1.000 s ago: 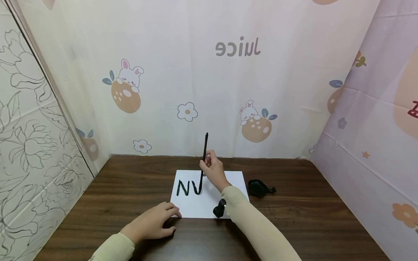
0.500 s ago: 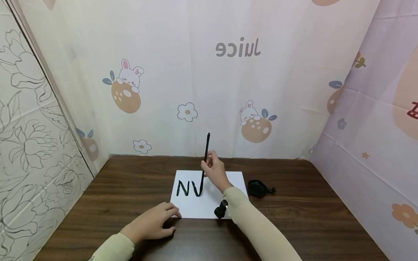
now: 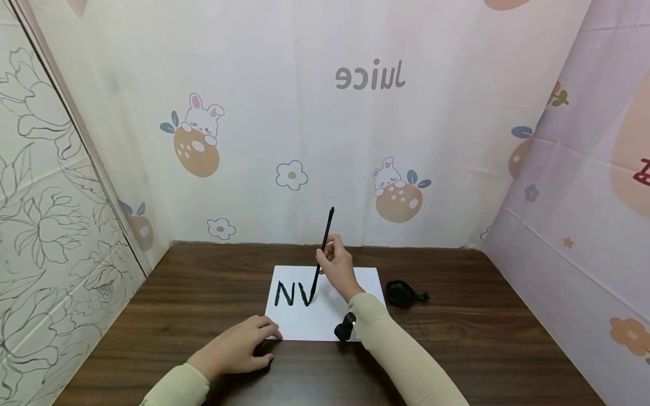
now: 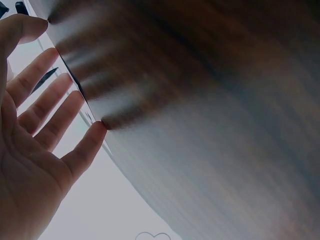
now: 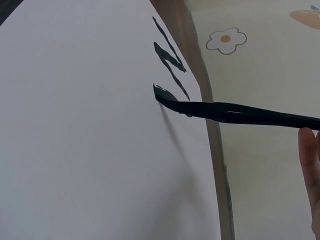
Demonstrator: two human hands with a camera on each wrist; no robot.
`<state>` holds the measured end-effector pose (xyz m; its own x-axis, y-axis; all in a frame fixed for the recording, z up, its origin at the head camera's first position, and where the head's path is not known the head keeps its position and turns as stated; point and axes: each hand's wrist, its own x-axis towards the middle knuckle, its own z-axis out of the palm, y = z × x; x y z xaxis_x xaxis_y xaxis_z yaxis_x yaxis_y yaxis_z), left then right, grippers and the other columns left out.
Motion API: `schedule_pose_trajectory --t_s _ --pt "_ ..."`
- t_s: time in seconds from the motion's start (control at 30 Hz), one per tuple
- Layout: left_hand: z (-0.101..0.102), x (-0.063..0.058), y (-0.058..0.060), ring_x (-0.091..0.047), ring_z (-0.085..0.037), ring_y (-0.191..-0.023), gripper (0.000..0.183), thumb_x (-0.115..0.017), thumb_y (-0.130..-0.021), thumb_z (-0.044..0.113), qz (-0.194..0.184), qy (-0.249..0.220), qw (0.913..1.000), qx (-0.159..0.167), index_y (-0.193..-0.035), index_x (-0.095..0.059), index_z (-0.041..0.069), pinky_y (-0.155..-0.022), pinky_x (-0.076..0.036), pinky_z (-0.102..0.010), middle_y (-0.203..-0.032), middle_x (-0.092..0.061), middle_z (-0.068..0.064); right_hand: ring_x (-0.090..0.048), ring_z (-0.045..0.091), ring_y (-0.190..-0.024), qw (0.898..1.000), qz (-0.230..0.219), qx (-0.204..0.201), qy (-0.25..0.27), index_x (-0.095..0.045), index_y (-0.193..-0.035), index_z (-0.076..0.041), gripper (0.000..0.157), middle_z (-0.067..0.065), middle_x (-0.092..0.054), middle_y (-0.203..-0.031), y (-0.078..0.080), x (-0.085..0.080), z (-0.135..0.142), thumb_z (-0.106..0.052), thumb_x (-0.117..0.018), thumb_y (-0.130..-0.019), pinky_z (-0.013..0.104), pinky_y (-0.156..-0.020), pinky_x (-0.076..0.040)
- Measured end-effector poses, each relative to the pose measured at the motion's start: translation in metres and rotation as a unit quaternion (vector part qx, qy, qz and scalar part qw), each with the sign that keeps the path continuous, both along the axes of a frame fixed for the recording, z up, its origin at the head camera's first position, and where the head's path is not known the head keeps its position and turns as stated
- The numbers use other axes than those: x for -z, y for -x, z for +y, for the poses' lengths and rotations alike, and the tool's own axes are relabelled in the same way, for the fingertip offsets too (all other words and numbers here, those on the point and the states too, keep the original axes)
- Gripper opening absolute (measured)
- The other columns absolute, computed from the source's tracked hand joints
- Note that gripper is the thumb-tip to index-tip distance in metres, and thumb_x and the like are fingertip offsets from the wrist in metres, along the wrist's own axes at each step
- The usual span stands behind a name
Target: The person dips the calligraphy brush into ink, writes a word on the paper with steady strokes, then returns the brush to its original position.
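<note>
In the head view my right hand [image 3: 337,268] pinches the dark handle of a writing brush [image 3: 327,228], which leans with its top to the right. Its black bristles touch a white sheet of paper [image 3: 325,324]. On the sheet stands a black letter N [image 3: 285,294], and right of it a slanting stroke [image 3: 303,293] that ends at the bristles. The right wrist view shows the bent brush tip [image 5: 167,102] on the ink, with a few fingers at the edge. My left hand [image 3: 241,345] lies with spread fingers at the sheet's near-left corner; its fingertips [image 4: 75,100] touch there.
A small black dish with a short handle [image 3: 403,294] sits on the brown wooden table [image 3: 472,338], right of the sheet. A black wrist camera [image 3: 345,328] hangs under the right sleeve, over the paper. A printed curtain [image 3: 254,113] stands behind the table.
My right hand has shifted slightly to the right, and the brush's top has tilted right with it. The bristles stay near the slanting stroke's lower end. My left hand has not moved.
</note>
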<state>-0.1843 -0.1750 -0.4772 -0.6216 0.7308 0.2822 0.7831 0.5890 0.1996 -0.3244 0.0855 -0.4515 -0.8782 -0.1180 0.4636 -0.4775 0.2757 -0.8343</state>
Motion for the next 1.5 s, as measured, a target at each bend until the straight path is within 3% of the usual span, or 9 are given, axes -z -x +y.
schedule_pose_trajectory --t_s 1.0,1.5 --pt "0.0012 0.0005 0.0007 -0.057 -0.013 -0.104 0.030 -0.076 -0.084 0.023 -0.004 0.000 1.0000 -0.001 -0.112 -0.067 0.018 -0.087 -0.051 -0.034 -0.112 -0.060 0.004 -0.057 0.019 -0.070 1.000 0.009 0.006 -0.003 -0.048 -0.116 -0.016 0.022 0.006 -0.054 -0.086 0.0009 0.0047 0.0035 -0.013 -0.061 -0.099 0.031 -0.058 -0.057" --pt "0.0005 0.0022 0.0012 -0.058 -0.014 -0.106 0.030 -0.075 -0.084 0.023 -0.003 -0.001 1.0000 -0.003 -0.112 -0.067 0.018 -0.088 -0.051 -0.034 -0.114 -0.060 0.004 -0.055 0.016 -0.071 0.998 0.037 0.034 -0.023 -0.050 -0.115 -0.015 0.019 0.003 -0.056 -0.086 0.0052 0.0051 0.0051 -0.015 -0.061 -0.100 0.028 -0.058 -0.052"
